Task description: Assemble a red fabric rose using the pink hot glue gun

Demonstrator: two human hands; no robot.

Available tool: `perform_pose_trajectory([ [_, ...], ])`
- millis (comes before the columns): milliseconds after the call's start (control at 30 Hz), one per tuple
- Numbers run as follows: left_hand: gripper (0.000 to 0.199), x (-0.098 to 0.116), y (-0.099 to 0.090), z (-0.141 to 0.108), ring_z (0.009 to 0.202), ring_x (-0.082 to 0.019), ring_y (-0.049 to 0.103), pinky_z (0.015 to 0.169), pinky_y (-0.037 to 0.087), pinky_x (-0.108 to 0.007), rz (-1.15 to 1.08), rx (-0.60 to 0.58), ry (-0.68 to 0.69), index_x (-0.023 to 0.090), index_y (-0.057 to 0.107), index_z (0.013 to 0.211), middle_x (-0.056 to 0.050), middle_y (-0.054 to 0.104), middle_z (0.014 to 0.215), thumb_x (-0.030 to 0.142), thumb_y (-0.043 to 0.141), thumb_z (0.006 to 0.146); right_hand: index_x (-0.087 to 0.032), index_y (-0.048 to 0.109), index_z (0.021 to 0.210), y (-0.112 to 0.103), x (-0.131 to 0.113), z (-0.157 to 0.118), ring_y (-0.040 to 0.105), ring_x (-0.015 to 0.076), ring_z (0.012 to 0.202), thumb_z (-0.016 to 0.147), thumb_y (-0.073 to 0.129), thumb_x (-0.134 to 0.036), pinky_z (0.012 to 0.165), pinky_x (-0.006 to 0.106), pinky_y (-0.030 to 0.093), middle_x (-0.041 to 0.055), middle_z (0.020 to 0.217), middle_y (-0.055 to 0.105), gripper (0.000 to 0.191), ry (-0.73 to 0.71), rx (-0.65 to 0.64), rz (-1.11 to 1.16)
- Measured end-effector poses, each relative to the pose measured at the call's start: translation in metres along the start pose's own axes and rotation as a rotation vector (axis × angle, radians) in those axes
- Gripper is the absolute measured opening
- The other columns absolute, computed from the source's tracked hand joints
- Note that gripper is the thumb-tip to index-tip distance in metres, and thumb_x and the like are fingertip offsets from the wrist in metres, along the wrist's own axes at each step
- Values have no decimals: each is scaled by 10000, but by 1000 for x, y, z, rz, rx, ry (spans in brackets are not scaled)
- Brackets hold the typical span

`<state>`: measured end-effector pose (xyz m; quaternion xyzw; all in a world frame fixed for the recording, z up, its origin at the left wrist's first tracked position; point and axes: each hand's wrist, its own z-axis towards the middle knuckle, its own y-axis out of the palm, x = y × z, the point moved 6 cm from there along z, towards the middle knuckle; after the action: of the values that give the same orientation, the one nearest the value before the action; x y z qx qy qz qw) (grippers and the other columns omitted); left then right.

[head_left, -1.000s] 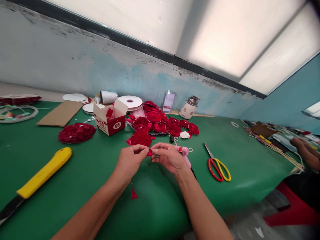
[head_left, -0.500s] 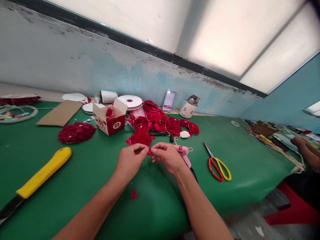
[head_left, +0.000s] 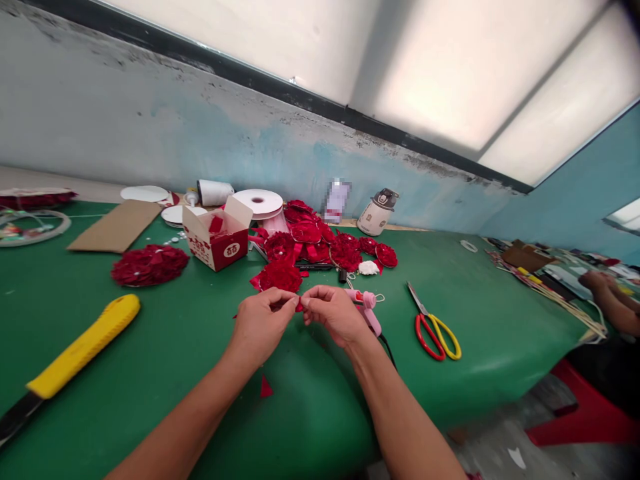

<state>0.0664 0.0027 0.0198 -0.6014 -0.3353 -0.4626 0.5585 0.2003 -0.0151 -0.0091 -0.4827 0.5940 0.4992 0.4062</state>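
Observation:
Thumb and fingers of my left hand (head_left: 265, 323) pinch one side of a small red fabric piece (head_left: 299, 306). My right hand (head_left: 333, 313) pinches its other side, so the two sets of fingertips nearly meet. Most of the piece is hidden behind the fingers. Just beyond my hands lies a red fabric flower (head_left: 279, 276), with a pile of red flowers (head_left: 307, 233) behind it. A pink glue gun (head_left: 369, 313) rests by my right hand. One red scrap (head_left: 266, 387) lies between my forearms.
Scissors (head_left: 433, 327) lie on the green table (head_left: 490, 300) at right, and a yellow-handled knife (head_left: 85, 347) at left. Behind are a red-and-white box (head_left: 220, 239), a ribbon spool (head_left: 257, 202) and a bottle (head_left: 377, 212). Another person's arm (head_left: 613, 303) shows at far right.
Less of the red piece shows between my fingertips. My hands have hardly moved; the view has shifted slightly.

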Motion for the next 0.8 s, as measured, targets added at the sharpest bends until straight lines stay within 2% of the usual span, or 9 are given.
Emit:
perform_pose_trajectory([
  [200, 229, -2, 1, 1, 655, -198, 608, 608, 428, -265, -60, -31, -33, 196, 731, 701, -20, 714, 671, 389, 617, 656, -135, 643, 670, -2, 3, 0, 503, 85, 493, 583, 760, -280, 509, 240, 447, -19, 570, 561, 205, 45, -13, 61],
  [433, 282, -13, 3, 3, 543, -165, 561, 530, 393, -255, -106, -72, -107, 184, 748, 775, -13, 684, 593, 413, 628, 660, -121, 647, 654, -3, 6, 2, 512, 81, 480, 570, 775, -255, 511, 236, 439, -21, 539, 563, 203, 96, -72, 123],
  [633, 286, -14, 6, 3, 652, -191, 587, 569, 403, -256, -150, -104, -93, 171, 749, 776, -50, 717, 722, 410, 628, 675, -125, 640, 640, -4, 7, 2, 496, 73, 452, 552, 774, -257, 483, 234, 416, -22, 547, 578, 207, 119, -86, 105],
  [800, 270, -12, 9, 5, 671, -190, 580, 615, 400, -264, -101, -168, -63, 175, 741, 751, -35, 704, 708, 400, 610, 678, -138, 609, 601, -6, 7, 1, 468, 63, 418, 564, 717, -219, 434, 208, 376, -36, 511, 554, 140, 138, -51, 33],
])
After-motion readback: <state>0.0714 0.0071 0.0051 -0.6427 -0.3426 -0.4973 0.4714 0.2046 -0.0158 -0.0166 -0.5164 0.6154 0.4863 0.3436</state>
